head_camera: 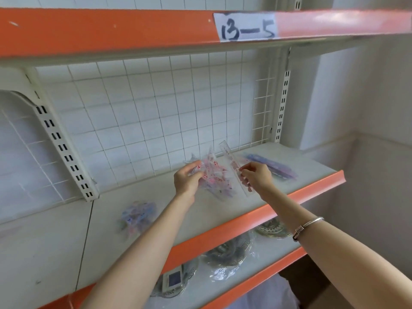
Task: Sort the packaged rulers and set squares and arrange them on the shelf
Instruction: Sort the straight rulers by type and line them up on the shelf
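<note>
Above the middle shelf (pixel 312 166), the sorting step is in hand: the left hand (pixel 187 180) grips a crinkly bundle (pixel 211 175) of clear, red-printed packets, and the right hand (pixel 256 177) pinches one long, stiff transparent ruler (pixel 233 162) just beside it. Next, I think, this ruler must be laid flat near the purple packets (pixel 270 167).

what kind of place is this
Probably a shop or its stockroom: white metal shelves with orange front edges, a handwritten "13-5" paper label, clear-wrapped pink-printed rulers held in the left hand, a clear packaged ruler in the right hand.
</note>
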`<state>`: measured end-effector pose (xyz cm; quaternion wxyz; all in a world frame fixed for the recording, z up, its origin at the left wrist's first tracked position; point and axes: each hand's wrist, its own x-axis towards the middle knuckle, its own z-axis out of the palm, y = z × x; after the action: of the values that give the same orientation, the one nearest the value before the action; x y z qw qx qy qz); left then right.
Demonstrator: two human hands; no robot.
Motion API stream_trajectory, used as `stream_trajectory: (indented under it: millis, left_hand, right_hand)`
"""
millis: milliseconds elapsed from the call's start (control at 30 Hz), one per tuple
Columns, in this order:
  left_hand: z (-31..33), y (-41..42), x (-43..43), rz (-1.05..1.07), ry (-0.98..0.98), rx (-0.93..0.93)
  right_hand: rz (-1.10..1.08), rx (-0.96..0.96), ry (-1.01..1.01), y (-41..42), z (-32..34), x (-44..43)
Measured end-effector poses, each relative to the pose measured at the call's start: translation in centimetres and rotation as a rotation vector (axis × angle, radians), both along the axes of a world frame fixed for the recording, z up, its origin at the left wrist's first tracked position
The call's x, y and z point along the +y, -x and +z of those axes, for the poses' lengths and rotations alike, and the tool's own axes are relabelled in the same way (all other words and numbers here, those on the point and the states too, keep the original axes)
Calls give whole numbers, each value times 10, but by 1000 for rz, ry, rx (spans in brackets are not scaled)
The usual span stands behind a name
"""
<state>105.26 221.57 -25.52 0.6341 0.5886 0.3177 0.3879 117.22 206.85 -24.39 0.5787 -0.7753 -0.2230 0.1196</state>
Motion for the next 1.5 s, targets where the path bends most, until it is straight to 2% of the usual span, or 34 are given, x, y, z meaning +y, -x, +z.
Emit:
stream_trajectory:
  millis: [500,700,833,1200,1367,1500]
  left_hand:
    - [-3,-51,25,-68,-22,-2]
    - [-4,-86,12,-85,19,-1]
    - [2,-117,2,-59,24,-16]
    - [-4,-174,-47,7,65,-61]
    - [-6,-172,-53,37,49,-57]
    - [-8,-168,-54,57,44,-75]
  right_hand:
    - [-228,-160,43,-58,-16,0]
    - [-301,-222,148,-101,-19,-12]
    - [-254,-293,201,-139,-17,-22]
    - [-29,-578,520,-209,-30,-46]
    - [117,-495,618,-212,-37,-45]
    - [122,-442,510,-210,-31,-43]
